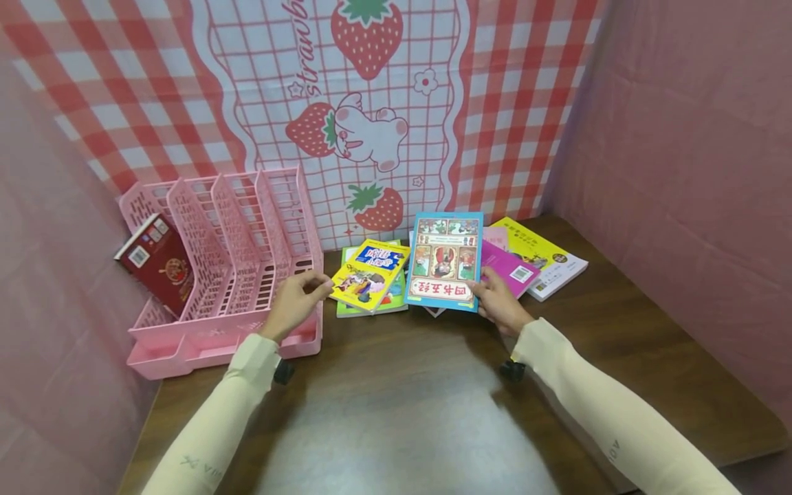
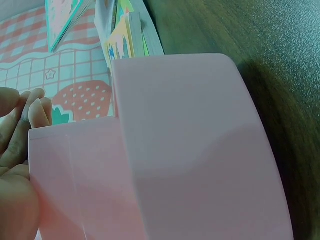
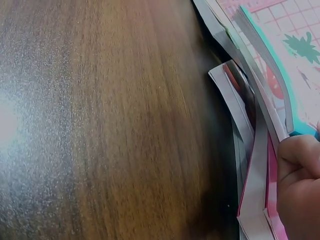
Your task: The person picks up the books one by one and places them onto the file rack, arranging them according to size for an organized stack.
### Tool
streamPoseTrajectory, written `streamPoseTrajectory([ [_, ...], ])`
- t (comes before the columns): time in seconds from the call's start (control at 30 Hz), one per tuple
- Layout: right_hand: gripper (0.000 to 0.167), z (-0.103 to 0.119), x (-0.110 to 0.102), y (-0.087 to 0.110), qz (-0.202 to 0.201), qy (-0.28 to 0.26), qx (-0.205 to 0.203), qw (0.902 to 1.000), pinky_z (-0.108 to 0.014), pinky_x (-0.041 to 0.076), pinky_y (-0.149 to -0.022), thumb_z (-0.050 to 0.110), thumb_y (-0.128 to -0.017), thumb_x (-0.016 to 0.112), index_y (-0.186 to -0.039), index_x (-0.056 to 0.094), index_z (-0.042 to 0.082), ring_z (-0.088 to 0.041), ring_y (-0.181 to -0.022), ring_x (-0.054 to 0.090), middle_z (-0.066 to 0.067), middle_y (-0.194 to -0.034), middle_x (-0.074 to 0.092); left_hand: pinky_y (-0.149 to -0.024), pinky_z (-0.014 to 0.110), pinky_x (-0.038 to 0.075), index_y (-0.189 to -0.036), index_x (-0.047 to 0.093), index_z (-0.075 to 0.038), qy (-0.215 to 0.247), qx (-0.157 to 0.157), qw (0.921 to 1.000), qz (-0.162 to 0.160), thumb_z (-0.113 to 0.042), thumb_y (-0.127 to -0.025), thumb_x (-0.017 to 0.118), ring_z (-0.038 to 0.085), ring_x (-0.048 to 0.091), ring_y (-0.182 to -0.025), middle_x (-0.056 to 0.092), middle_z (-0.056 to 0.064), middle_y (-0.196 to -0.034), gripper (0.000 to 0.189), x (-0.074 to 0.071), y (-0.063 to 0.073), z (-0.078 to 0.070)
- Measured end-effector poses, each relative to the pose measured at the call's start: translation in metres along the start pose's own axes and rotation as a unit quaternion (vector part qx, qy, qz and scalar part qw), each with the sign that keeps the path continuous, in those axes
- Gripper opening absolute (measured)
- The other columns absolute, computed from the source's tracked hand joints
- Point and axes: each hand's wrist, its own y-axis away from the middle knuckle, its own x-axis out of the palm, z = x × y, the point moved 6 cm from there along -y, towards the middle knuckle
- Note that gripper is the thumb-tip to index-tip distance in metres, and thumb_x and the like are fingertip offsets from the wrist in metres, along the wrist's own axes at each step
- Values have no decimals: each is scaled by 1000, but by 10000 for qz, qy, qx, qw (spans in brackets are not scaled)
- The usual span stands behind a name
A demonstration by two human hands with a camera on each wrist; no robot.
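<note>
My right hand [image 1: 504, 301] grips the lower right corner of a blue-bordered book [image 1: 444, 265], which is raised off the other books. In the right wrist view its turquoise edge [image 3: 295, 107] meets my curled fingers. My left hand [image 1: 295, 302] hovers over the right end of a pink file rack [image 1: 266, 206], loosely bent, and nothing shows between thumb and fingers in the left wrist view. Just right of those fingers lies a yellow comic-style book [image 1: 370, 275] on top of a green book [image 1: 353, 311]. A dark red book [image 1: 162, 265] leans in the rack's leftmost slot.
Right of the held book, a purple book [image 1: 510, 269] and a yellow book [image 1: 526, 244] overlap in a pile. Small trays [image 1: 210, 348] run along the rack's front. A strawberry-print cloth [image 1: 427, 137] hangs behind the wooden table [image 1: 402, 412]; pink curtains [image 1: 674, 137] flank it.
</note>
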Motion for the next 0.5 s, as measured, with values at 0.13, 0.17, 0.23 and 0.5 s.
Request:
streamPoseTrajectory([
  [0.13,37,2,1,-1,3,3,-18,10000,-18,32,-46,16,-112,41,-144,32,0,-7,-61,53,-2,-95,68,-84,39,52,-105,75,-6,15,44,10000,0,-22,-99,70,23,65,-92,75,7,-99,18,1,-2,0],
  [0.17,36,2,1,-1,1,-23,-15,10000,-18,31,-46,16,-112,41,-143,33,0,-7,-60,52,-2,-94,68,-83,39,52,-105,75,-7,20,39,10000,-4,-22,-99,70,23,66,-91,75,7,-99,17,1,-2,0],
  [0.23,35,2,3,-1,0,-67,21,10000,-18,31,-46,16,-112,41,-142,34,1,-7,-61,54,-1,-93,69,-83,40,53,-105,75,-6,17,35,10000,-10,-22,-99,70,23,66,-91,75,7,-99,17,1,-2,1],
  [0.5,32,3,11,-2,-50,-301,253,9992,-19,42,-52,15,-112,40,-142,36,7,-9,-71,67,2,-89,71,-83,40,53,-106,75,-6,19,-52,10000,-37,-20,-98,71,23,65,-92,74,7,-100,17,0,0,2],
])
